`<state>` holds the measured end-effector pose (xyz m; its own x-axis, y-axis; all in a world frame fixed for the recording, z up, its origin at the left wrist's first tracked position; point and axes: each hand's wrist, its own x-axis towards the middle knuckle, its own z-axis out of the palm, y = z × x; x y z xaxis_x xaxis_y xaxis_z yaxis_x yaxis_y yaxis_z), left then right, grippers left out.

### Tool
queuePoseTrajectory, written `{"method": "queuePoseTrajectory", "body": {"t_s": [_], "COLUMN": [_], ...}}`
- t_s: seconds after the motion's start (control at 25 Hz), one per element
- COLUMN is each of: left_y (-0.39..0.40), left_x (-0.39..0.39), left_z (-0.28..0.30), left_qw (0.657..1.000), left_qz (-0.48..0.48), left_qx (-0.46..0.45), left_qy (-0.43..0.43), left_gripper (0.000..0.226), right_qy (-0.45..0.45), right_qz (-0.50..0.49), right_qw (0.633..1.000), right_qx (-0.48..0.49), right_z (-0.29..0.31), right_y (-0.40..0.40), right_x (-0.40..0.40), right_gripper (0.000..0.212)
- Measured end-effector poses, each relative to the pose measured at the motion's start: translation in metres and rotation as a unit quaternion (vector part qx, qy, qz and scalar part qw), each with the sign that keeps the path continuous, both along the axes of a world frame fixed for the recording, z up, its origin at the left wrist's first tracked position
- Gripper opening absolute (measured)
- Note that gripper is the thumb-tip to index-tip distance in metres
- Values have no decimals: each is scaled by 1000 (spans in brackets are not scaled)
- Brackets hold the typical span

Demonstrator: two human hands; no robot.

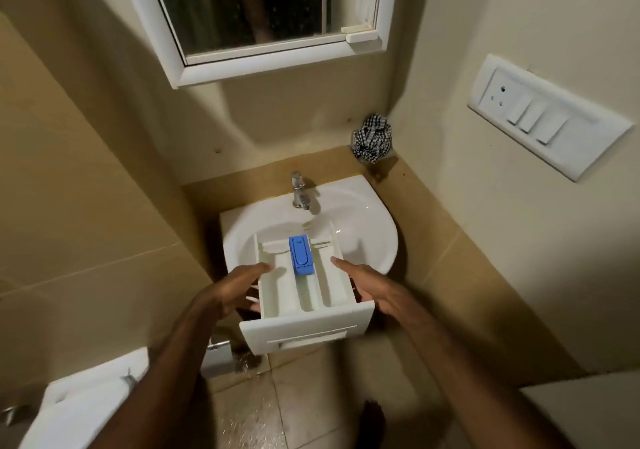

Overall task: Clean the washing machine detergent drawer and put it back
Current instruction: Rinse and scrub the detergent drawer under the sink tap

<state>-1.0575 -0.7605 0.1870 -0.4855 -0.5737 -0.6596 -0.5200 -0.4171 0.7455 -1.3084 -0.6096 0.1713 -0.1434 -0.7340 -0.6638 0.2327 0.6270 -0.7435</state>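
Head view: we look down at a small washroom corner, both our arms stretched forward.
Drawer (304,296): white, resting across the near rim of the sink (377,237), its far end over the bowl and its front panel hanging out toward us past the rim.
Insert (300,255): blue, seated in the middle compartment toward the far end of the drawer.
Left hand (239,286): at the drawer's left wall, fingers straight and relaxed, thumb tip at the wall's top edge; we cannot tell how far the fingers below touch it.
Right hand (367,284): along the drawer's right wall, fingers straight, fingertips reaching the wall's top edge, nothing clasped.
Tap (300,190): chrome, at the far edge of the sink, just beyond the drawer's far end.
Cloth (373,142): black-and-white checked, bunched in the far right corner on the ledge.
Switch plate (547,116): white, on the right wall, well apart from the sink.
Window (263,19): white-framed, dark pane, on the far wall above the tap.
Floor (311,396): beige tiles, wet-speckled near our feet.
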Motion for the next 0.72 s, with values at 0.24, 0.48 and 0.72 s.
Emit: {"method": "queuePoseTrajectory", "body": {"t_s": [0.24,0.48,0.72], "left_y": [35,57,74], "left_x": [-24,-59,-98], "left_z": [-17,-45,-44], "left_qw": [971,887,841], "left_qz": [232,447,523], "left_qx": [43,66,47], "left_qy": [43,90,128], "left_gripper": [25,18,25], "right_qy": [62,59,49], "right_qz": [-116,-130,2], "right_qw": [991,990,999], "right_qx": [-3,-1,16], "right_z": [3,3,8], "right_y": [-21,-23,-43], "right_x": [-77,-75,-57], "right_gripper": [53,44,55]}}
